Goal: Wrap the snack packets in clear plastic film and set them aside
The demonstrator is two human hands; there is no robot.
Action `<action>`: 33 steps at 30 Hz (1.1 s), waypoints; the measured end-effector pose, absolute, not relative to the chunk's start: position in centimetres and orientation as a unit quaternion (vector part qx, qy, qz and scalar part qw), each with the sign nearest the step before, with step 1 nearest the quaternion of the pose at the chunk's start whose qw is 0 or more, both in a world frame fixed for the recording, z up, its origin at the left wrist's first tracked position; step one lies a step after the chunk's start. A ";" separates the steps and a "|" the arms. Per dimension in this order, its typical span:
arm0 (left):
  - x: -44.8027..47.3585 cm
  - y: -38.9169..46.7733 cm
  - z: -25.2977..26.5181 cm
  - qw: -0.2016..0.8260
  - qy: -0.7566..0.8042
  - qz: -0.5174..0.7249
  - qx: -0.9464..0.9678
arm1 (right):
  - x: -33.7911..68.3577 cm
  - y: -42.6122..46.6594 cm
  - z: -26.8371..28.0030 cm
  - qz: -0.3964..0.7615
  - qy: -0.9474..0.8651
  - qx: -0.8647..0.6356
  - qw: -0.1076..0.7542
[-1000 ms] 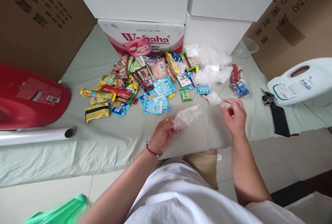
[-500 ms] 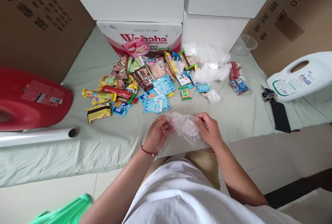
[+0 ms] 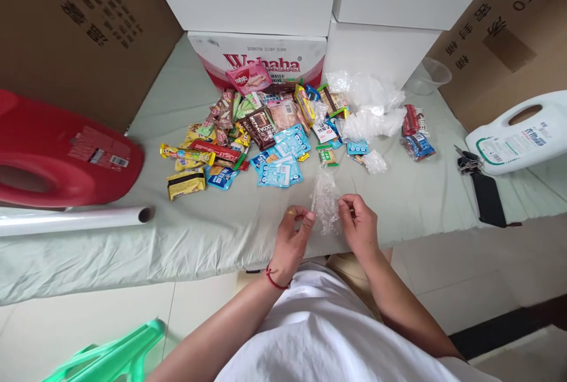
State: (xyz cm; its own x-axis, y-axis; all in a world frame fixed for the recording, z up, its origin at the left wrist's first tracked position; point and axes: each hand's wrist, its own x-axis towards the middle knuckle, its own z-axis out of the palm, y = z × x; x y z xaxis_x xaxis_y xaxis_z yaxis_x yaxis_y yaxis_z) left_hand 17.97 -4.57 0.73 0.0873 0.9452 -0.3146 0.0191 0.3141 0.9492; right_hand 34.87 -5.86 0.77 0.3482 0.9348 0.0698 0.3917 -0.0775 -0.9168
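A crumpled clear plastic bag hangs between my two hands just above the front of the cloth. My left hand, with a red cord at the wrist, pinches its left edge between thumb and forefinger. On the opposite side my right hand is closed, thumb and fingertips gripping the plastic. Beyond them lies a heap of packaged snacks: a green-edged biscuit packet is closest to the bag, with light-blue sachets to its left. A brown cocoa packet rests higher in the heap.
More clear plastic bags lie behind right, near small red and blue packets. A red jug and a film roll stand left. A white detergent bottle, keys and a black phone lie right. Boxes wall the back.
The plastic bag has turned from stretched sideways to more upright and reaches farther toward the snacks. My left hand has rotated, its thumb now toward the right. The view has shifted slightly left.
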 end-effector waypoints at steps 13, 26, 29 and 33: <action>13.5 -1.0 0.7 0.797 0.402 0.369 0.258 | 39.5 -5.0 1.4 0.544 -0.283 -0.598 0.517; 8.2 0.2 0.0 0.759 0.420 0.439 0.235 | 42.8 -5.7 1.4 0.545 -0.262 -0.617 0.503; 7.4 0.0 -0.2 0.763 0.428 0.436 0.210 | 43.2 -6.2 0.6 0.552 -0.284 -0.631 0.465; 7.8 -1.0 -0.9 0.760 0.441 0.434 0.200 | 43.4 -6.7 -0.5 0.447 -0.382 -0.699 0.407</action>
State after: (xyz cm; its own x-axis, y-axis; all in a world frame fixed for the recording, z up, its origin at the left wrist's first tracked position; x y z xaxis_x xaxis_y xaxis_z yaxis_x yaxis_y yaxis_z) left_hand 7.77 -0.96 -0.88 0.2345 0.8359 -0.4962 -0.4837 0.5431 0.6864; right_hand 43.44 -6.67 -0.50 0.3073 0.8982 -0.3142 0.1706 -0.3768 -0.9104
